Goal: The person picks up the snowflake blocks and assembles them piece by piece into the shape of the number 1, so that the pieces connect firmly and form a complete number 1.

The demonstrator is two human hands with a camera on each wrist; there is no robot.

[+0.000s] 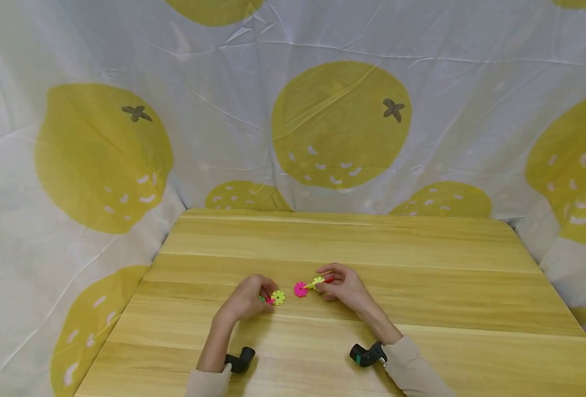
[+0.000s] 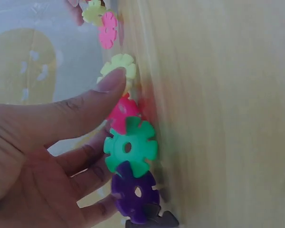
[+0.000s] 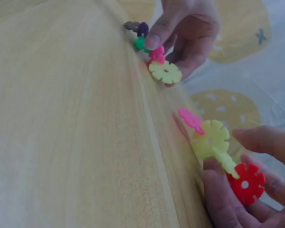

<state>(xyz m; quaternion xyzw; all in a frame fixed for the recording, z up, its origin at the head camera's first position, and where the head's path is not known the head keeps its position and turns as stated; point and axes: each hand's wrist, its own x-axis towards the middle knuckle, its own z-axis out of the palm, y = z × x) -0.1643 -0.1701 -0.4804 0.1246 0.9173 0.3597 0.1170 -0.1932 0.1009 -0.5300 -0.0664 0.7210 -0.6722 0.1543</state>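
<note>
My left hand (image 1: 247, 296) pinches a chain of interlocking snowflake discs near its yellow end. In the left wrist view the chain runs from a yellow disc (image 2: 122, 61) through pink (image 2: 118, 117), green (image 2: 145, 142) and purple (image 2: 128, 197) to a dark one (image 2: 159, 221) at the bottom edge. A second, shorter chain sits between the fingers of my right hand (image 1: 346, 286). It has a pink disc (image 3: 190, 119) at its tip, then two yellow discs (image 3: 214, 132), the second nearly edge-on, and a red disc (image 3: 251, 190). A small gap separates the two chains, which face each other.
Both hands are just above a wooden table (image 1: 421, 253). Behind it hangs a light curtain (image 1: 223, 127) with a yellow fruit print. Black devices (image 1: 243, 359) are worn at the wrists.
</note>
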